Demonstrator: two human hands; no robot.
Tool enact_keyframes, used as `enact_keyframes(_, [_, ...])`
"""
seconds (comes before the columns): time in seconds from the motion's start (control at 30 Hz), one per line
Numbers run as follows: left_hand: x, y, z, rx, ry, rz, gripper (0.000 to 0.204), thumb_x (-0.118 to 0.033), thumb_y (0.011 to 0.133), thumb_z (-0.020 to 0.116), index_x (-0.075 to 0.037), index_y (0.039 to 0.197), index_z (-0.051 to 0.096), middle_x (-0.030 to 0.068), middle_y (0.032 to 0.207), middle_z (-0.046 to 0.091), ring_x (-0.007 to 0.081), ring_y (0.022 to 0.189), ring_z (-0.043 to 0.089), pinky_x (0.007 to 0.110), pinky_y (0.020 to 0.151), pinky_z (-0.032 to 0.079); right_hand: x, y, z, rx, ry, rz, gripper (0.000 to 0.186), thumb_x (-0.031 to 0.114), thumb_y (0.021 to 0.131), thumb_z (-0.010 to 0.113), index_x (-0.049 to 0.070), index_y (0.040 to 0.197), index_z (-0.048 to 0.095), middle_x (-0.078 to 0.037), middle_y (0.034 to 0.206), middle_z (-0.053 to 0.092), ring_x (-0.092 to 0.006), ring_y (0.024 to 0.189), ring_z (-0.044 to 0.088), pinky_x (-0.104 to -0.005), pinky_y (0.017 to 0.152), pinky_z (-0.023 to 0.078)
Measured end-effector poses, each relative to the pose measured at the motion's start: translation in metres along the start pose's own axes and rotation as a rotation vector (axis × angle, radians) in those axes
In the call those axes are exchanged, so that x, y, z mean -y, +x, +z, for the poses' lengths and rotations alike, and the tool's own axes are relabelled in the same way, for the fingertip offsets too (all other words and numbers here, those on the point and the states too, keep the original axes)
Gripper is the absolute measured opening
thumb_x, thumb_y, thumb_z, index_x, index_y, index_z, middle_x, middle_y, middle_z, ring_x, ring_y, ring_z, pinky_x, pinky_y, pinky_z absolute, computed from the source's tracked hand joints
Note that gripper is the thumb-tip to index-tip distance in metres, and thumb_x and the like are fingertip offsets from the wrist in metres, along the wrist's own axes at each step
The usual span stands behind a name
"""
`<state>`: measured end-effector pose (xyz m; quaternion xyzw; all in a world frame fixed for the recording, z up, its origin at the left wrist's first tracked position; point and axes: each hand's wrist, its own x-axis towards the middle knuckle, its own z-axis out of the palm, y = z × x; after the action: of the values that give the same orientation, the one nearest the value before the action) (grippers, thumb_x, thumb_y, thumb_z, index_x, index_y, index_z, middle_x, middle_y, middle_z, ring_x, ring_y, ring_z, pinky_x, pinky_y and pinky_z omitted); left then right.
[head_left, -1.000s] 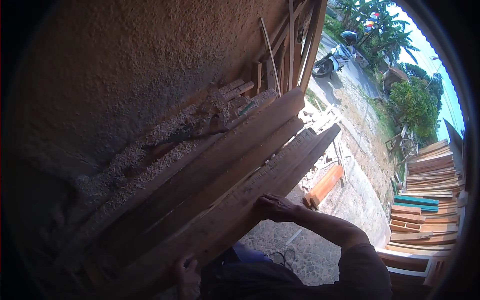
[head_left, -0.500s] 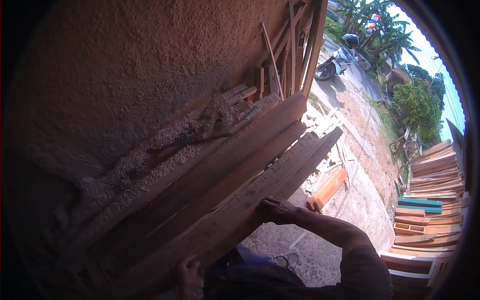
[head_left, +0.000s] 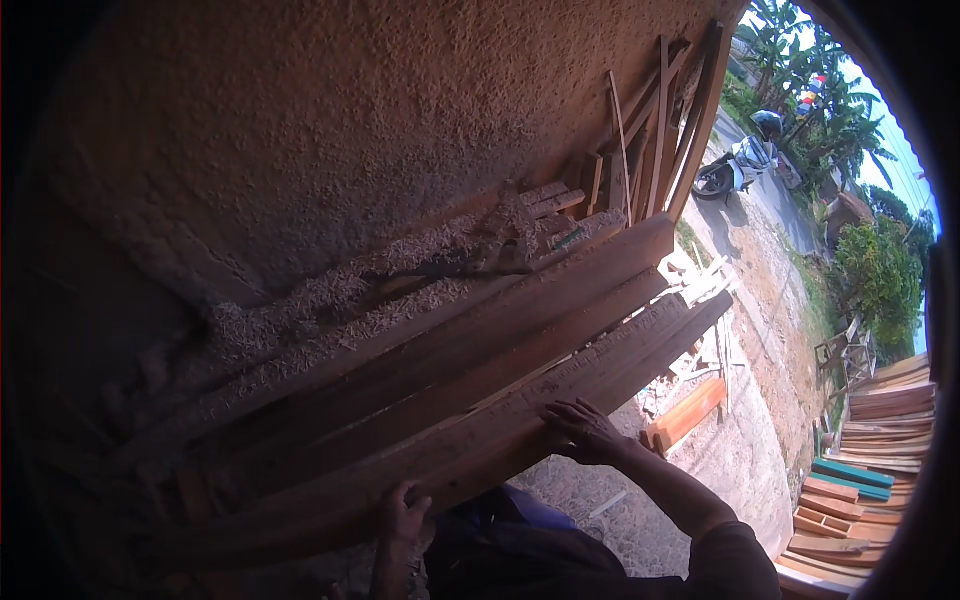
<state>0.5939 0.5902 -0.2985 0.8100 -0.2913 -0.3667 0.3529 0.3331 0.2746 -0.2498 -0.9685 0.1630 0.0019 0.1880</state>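
A long wooden board (head_left: 520, 422) lies slantwise in front of me, the nearest of several long timbers. My left hand (head_left: 405, 512) is closed over its near edge, thumb and fingertips at the top. Farther along the same edge, my right hand (head_left: 588, 434) rests against the board with its fingers stretched out and a little apart. Beyond it run a reddish-brown plank (head_left: 500, 365) and a wider plank (head_left: 570, 272), roughly parallel. The undersides of the timbers are hidden.
Wood shavings (head_left: 350, 300) heap up along the rough wall (head_left: 350, 120). Upright timber strips (head_left: 660, 140) lean at the far end. An orange-brown block (head_left: 688, 414) lies on the sunlit ground. Stacked boards (head_left: 880, 440) stand at right, and a motorbike (head_left: 740, 165) is parked outside.
The scene has shifted right and slightly down in my view. My right hand's fingers have gone from curled at the board's edge to stretched out. My left hand stays on the board.
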Motion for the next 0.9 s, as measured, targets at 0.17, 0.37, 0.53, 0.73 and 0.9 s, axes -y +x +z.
enact_keyframes(0.17, [0.006, 0.008, 0.008, -0.080, 0.005, 0.047, 0.043, -0.019, 0.076, 0.079, -0.005, 0.114, 0.063, 0.0145, 0.108, 0.069, 0.0312, 0.103, 0.066, 0.042, 0.092, 0.049, -0.065, 0.061, -0.038, -0.247, -0.003, 0.214, 0.042, 0.018, 0.092, 0.063, 0.008, 0.132, 0.057, -0.016, 0.133, 0.056, -0.0345, 0.122, 0.055, -0.0435, 0.098, 0.048])
enact_keyframes(0.37, [0.003, 0.014, 0.004, -0.102, 0.040, 0.066, 0.046, -0.026, 0.075, 0.080, -0.005, 0.113, 0.064, 0.0155, 0.112, 0.067, 0.0340, 0.108, 0.062, 0.045, 0.097, 0.044, -0.244, 0.186, -0.038, -0.324, -0.070, 0.429, 0.042, 0.012, 0.094, 0.053, 0.002, 0.135, 0.049, -0.022, 0.135, 0.052, -0.0418, 0.118, 0.055, -0.0478, 0.097, 0.048])
enact_keyframes(0.53, [0.015, 0.000, 0.008, -0.183, 0.233, 0.041, 0.054, -0.035, 0.075, 0.080, -0.007, 0.117, 0.062, 0.0143, 0.121, 0.063, 0.0323, 0.116, 0.059, 0.051, 0.106, 0.035, -0.367, 0.260, 0.021, -0.069, -0.099, 0.499, 0.062, 0.001, 0.091, 0.050, 0.011, 0.151, 0.033, -0.023, 0.156, 0.028, -0.0448, 0.136, 0.039, -0.0505, 0.104, 0.043])
enact_keyframes(0.73, [-0.009, -0.002, 0.001, -0.009, 0.355, -0.155, 0.055, -0.041, 0.078, 0.077, -0.013, 0.122, 0.060, 0.0081, 0.138, 0.054, 0.0271, 0.135, 0.045, 0.060, 0.110, 0.024, -0.463, 0.288, 0.054, -0.161, 0.123, 0.243, 0.058, -0.009, 0.079, 0.042, 0.002, 0.135, 0.057, -0.021, 0.137, 0.056, -0.0380, 0.124, 0.054, -0.0477, 0.103, 0.042])
enact_keyframes(0.9, [0.005, 0.006, 0.013, -0.062, 0.312, -0.089, 0.055, -0.044, 0.079, 0.074, -0.015, 0.124, 0.059, 0.0074, 0.138, 0.055, 0.0277, 0.138, 0.041, 0.061, 0.115, 0.017, -0.543, 0.292, 0.056, -0.323, -0.238, -0.031, 0.032, 0.003, 0.087, 0.048, -0.004, 0.114, 0.064, -0.021, 0.114, 0.064, -0.0305, 0.100, 0.061, -0.0413, 0.092, 0.046])
